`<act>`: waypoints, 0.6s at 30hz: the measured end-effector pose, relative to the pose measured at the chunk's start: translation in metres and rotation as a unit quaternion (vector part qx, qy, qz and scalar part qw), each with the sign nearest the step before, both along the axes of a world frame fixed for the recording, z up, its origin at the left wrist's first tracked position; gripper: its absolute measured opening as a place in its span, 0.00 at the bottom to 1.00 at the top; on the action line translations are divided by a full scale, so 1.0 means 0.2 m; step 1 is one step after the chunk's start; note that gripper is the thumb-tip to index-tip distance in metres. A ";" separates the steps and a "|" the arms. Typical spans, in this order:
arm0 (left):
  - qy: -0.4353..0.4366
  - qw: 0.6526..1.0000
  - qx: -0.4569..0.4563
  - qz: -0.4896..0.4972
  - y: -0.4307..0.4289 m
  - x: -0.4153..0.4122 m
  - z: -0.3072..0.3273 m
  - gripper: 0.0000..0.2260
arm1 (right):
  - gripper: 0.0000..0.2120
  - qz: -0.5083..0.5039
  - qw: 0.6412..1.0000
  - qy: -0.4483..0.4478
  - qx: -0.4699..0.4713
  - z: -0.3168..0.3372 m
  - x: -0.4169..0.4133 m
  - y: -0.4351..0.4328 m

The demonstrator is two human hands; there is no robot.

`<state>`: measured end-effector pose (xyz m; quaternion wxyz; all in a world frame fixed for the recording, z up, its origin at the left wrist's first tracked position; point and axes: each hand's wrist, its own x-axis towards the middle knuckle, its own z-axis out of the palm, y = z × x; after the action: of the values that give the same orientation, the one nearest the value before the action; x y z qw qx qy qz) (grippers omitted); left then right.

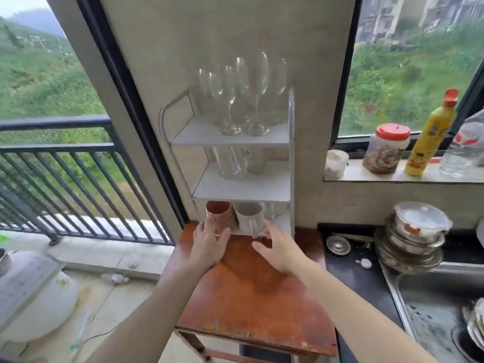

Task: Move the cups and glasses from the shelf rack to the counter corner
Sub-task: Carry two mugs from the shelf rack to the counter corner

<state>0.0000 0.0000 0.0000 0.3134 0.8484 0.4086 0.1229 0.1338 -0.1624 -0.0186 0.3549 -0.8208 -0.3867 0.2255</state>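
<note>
Both hands spread: left hand (209, 238) touching copper-brown cup (219, 214), right hand (275, 244) beside white ceramic mug (248, 215), bottom tier of white metal rack (230, 139).

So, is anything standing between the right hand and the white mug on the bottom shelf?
Nothing visible is in the way. The right hand is open just in front of the white mug, whose handle points toward it. The copper cup stands beside the mug, where the left hand is reaching.
</note>
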 end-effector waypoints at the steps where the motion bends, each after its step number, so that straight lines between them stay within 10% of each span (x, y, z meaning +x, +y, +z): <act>1: -0.003 1.000 -0.011 0.006 0.04 0.04 -0.02 0.33 | 0.37 -0.015 1.000 0.022 0.010 -0.02 0.01 0.05; 9: -0.107 0.975 -0.194 0.033 0.30 0.20 -0.10 0.22 | 0.37 -0.065 0.983 0.159 0.062 -0.13 0.03 0.38; 18: -0.131 0.955 -0.266 -0.013 0.32 0.15 -0.15 0.10 | 0.07 -0.179 0.960 0.178 0.118 -0.15 -0.02 0.48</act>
<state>0.0294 0.0647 -0.0290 0.5800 0.7162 0.3705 0.1161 0.1289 -0.0666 -0.0485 0.5471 -0.7754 -0.1879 0.2533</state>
